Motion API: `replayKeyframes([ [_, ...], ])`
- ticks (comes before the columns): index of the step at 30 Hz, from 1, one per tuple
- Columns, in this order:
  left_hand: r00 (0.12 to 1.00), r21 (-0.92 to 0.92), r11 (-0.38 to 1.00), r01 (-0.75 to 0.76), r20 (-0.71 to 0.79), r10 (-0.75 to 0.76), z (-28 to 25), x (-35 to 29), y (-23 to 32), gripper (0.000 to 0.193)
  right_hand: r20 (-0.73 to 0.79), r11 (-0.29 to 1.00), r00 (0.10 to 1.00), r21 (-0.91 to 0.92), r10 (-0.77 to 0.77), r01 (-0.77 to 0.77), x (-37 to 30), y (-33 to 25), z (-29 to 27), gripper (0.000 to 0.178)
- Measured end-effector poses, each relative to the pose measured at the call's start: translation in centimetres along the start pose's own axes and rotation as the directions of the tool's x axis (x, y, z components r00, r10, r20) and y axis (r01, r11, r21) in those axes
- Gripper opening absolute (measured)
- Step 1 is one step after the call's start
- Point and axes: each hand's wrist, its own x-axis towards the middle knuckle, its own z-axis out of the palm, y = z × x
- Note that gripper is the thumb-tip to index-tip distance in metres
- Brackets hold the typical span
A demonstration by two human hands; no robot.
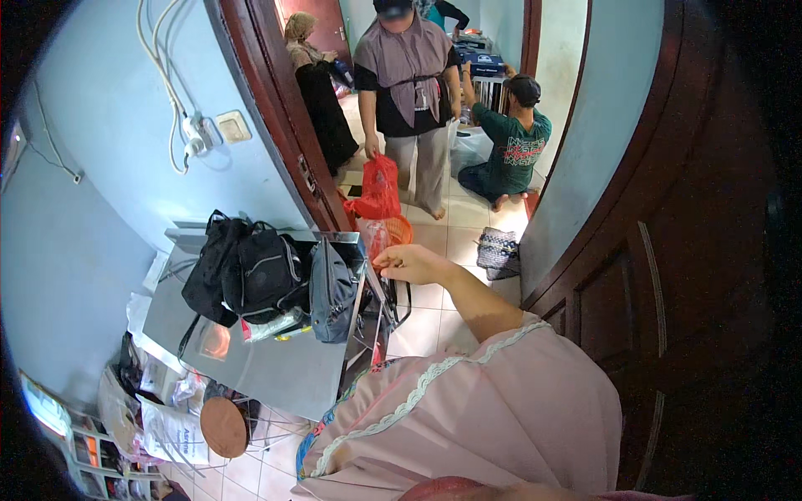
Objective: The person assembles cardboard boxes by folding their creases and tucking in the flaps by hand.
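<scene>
My right hand (413, 265) reaches leftward from under a pale pink garment (510, 409) with lace trim. Its fingers are loosely curved and hold nothing that I can see; a ring shows on one. It is nearest the corner of a grey metal table (326, 380), but whether it touches the metal frame there I cannot tell. On that table sit a black backpack (269, 271) and a grey bag (332, 292). Beyond my fingers, a clear plastic bag (375, 236) hangs beside an orange basket (401, 230). My left hand is out of view.
A person (409, 83) in the doorway carries a red plastic bag (381, 188). Another person (514, 146) kneels by a blue box (484, 64). A dark wooden door (668, 334) stands at right; a woven bag (499, 249) lies near it. A round brown stool (224, 426) is at lower left.
</scene>
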Motion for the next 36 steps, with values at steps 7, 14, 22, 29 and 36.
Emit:
replayKeyframes([
  [7,0.998,0.049,0.999,-0.012,0.063,0.009,2.5,-0.2,0.7,0.037,0.033,1.0,0.999,0.019,0.012,-0.012,-0.2,0.4,-0.8,0.033],
  [14,0.996,0.077,0.997,-0.025,0.082,0.018,3.3,-0.6,1.1,0.038,0.139,0.997,0.99,0.075,0.009,-0.02,0.0,1.0,1.0,0.034],
  [22,0.996,0.073,0.996,-0.056,0.079,0.05,1.9,-0.7,1.3,0.038,0.206,0.998,0.979,0.054,0.014,-0.025,-1.5,1.1,2.8,0.037],
  [29,0.995,0.015,0.995,-0.098,-0.003,0.098,-3.4,-0.4,1.1,0.039,0.3,0.995,0.949,0.0,0.095,-0.099,-2.1,0.2,3.1,0.039],
  [36,0.945,-0.083,0.978,-0.19,-0.285,0.16,-15.4,-2.0,-0.7,0.04,0.331,0.998,0.942,0.012,0.056,-0.063,-2.2,0.0,5.5,0.039],
])
